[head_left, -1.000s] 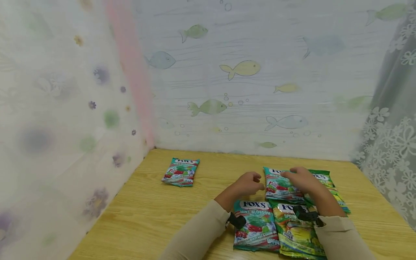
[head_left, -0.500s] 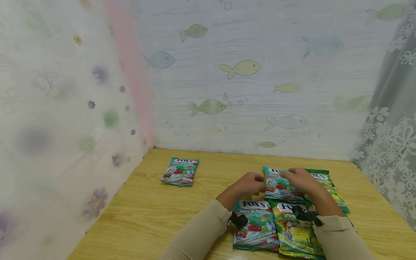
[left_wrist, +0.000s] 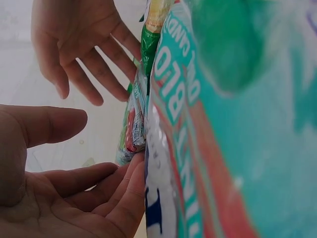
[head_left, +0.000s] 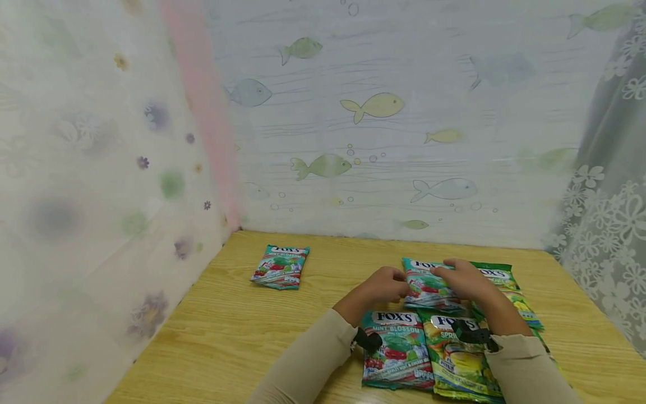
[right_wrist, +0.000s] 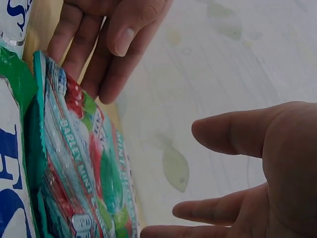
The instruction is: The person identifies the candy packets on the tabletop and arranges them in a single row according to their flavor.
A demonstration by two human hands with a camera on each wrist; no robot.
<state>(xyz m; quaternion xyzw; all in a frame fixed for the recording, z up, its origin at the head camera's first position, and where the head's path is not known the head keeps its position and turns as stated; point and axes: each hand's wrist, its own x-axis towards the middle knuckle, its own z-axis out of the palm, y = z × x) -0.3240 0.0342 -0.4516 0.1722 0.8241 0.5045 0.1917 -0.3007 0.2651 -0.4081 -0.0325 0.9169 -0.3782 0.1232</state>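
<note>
A teal Fox's Mint Blossom candy bag lies in the back row, between the two hands. My left hand is at its left edge; in the right wrist view, the left fingertips touch that bag, fingers mostly straight. Over its right side is my right hand, thumb and fingers spread in the right wrist view, not curled round the bag. A second teal bag lies in front, beside a yellow-green Fox's bag partly hidden by the right forearm. Behind the right hand, a green-and-yellow bag is partly covered.
Another small teal Mint Blossom bag lies alone at the back left of the wooden table. A fish-patterned curtain rises behind the table. Flower-patterned fabric hangs on the left, lace on the right.
The back teal bag has slid slightly left, away from the green-and-yellow bag, and the right hand has shifted left with it. My left hand has moved only slightly.
</note>
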